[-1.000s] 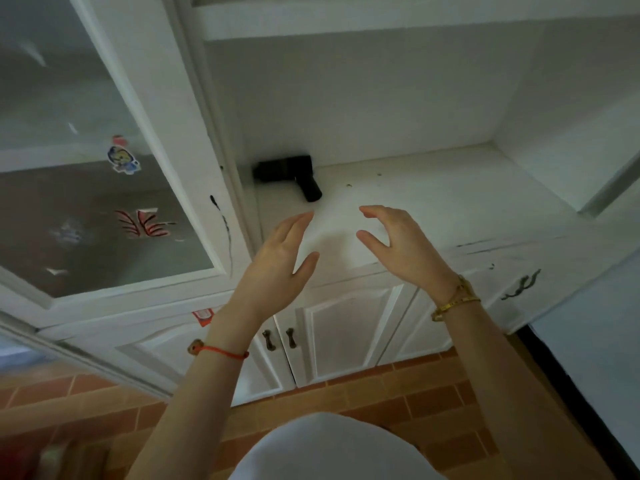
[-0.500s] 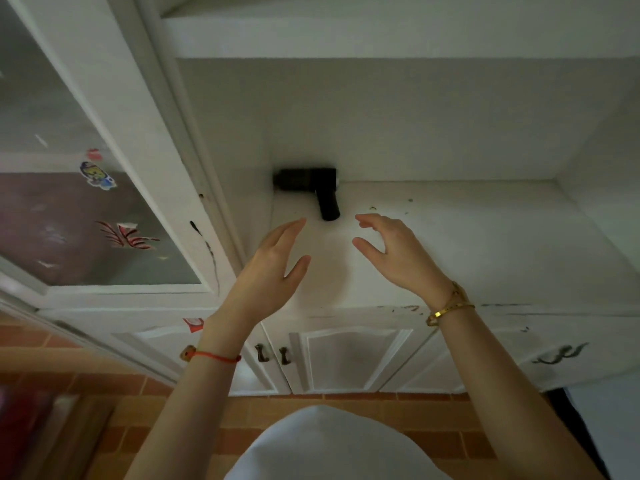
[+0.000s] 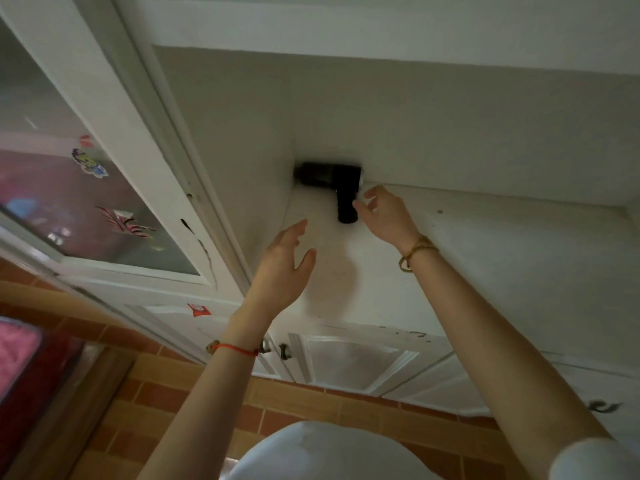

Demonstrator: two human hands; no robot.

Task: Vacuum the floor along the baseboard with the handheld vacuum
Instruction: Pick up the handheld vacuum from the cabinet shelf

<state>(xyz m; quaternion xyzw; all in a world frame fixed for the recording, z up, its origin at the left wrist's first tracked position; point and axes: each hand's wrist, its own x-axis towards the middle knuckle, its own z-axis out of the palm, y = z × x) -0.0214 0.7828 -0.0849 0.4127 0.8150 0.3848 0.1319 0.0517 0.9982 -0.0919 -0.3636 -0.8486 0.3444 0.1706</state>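
Note:
A small black handheld vacuum (image 3: pixel 329 180) lies in the back left corner of a white cabinet shelf (image 3: pixel 485 258), its handle pointing toward me. My right hand (image 3: pixel 384 216) reaches in beside the handle, fingers spread and curved, fingertips at the handle's right side without closing round it. My left hand (image 3: pixel 285 265) hovers above the shelf nearer to me, fingers straight and relaxed, holding nothing.
An open glass cabinet door (image 3: pixel 86 188) with stickers stands at the left. White lower cabinet doors (image 3: pixel 349 362) with small handles sit below the shelf. An orange brick-pattern tiled floor (image 3: pixel 207 393) lies underneath. Something pink (image 3: pixel 17 351) lies at the far left.
I have moved closer to the shelf. My right hand has travelled forward from mid-shelf to the vacuum's handle. My left hand has advanced a little and stays open.

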